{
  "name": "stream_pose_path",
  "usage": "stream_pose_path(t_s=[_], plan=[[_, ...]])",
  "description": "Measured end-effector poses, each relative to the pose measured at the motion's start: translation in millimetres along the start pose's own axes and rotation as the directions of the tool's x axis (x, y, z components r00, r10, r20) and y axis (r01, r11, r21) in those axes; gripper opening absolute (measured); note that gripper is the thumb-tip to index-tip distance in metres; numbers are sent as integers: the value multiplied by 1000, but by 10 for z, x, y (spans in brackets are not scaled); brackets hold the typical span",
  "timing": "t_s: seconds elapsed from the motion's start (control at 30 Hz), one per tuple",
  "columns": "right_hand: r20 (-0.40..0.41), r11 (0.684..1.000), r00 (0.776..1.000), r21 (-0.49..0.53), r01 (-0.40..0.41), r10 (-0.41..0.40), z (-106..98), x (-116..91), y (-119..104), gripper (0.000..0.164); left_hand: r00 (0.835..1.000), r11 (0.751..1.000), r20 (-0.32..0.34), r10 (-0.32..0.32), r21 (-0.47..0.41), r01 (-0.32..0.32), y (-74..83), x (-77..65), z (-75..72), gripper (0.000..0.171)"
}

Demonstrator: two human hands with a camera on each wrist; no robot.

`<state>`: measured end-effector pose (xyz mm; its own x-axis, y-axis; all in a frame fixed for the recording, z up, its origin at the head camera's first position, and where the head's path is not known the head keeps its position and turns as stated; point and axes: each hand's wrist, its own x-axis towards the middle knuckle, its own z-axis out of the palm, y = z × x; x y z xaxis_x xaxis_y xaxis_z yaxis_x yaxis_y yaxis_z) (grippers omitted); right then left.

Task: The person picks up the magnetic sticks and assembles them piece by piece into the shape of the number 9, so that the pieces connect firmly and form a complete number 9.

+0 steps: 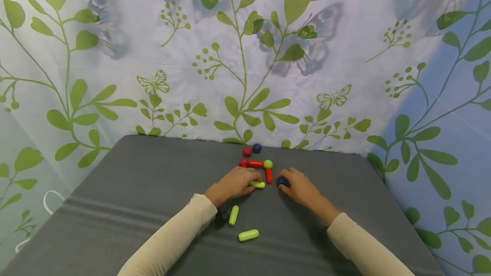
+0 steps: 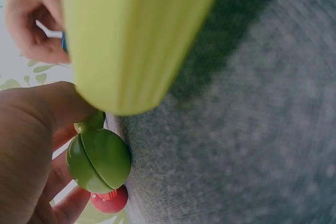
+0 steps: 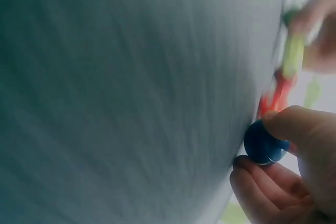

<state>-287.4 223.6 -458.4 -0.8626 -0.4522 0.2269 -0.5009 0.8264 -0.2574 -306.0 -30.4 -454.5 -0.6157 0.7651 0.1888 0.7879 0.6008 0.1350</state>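
Observation:
My left hand [image 1: 239,181] pinches a yellow-green stick [image 1: 258,184] just above the grey surface. Close to its fingers in the left wrist view is a green ball [image 2: 100,161]; whether they touch it is unclear. My right hand [image 1: 301,187] holds a dark blue ball [image 3: 264,142] between thumb and fingers, low at the surface. Beyond the hands, a red ball [image 1: 244,162], a red stick [image 1: 255,164], a green ball [image 1: 268,164] and a second red stick [image 1: 269,176] form a joined corner. Another red piece below the red ball is mostly hidden by my left hand.
Two loose yellow-green sticks, one upright in view [image 1: 233,215] and one slanted [image 1: 248,235], lie nearer on the grey table [image 1: 153,182]. A loose red ball [image 1: 247,151] and blue ball [image 1: 257,148] sit at the back edge, before a leaf-patterned curtain [image 1: 184,63].

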Motion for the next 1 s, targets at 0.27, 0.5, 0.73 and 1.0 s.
stream_pose_path(t_s=[0.27, 0.5, 0.73, 1.0], plan=[[10, 994, 997, 73, 78, -79, 70, -123, -361, 31, 999, 999, -47, 27, -29, -28, -7, -14, 1, 25], [21, 992, 999, 125, 29, -32, 106, -53, -351, 31, 998, 998, -44, 52, -38, -54, 26, -23, -6, 24], [14, 987, 999, 155, 39, -42, 80, -18, -367, 32, 998, 999, -51, 47, -25, -48, 32, -27, -25, 24], [46, 984, 996, 166, 66, -74, 76, -10, -347, 33, 999, 1000, -43, 25, -17, -26, 41, -24, -2, 24]])
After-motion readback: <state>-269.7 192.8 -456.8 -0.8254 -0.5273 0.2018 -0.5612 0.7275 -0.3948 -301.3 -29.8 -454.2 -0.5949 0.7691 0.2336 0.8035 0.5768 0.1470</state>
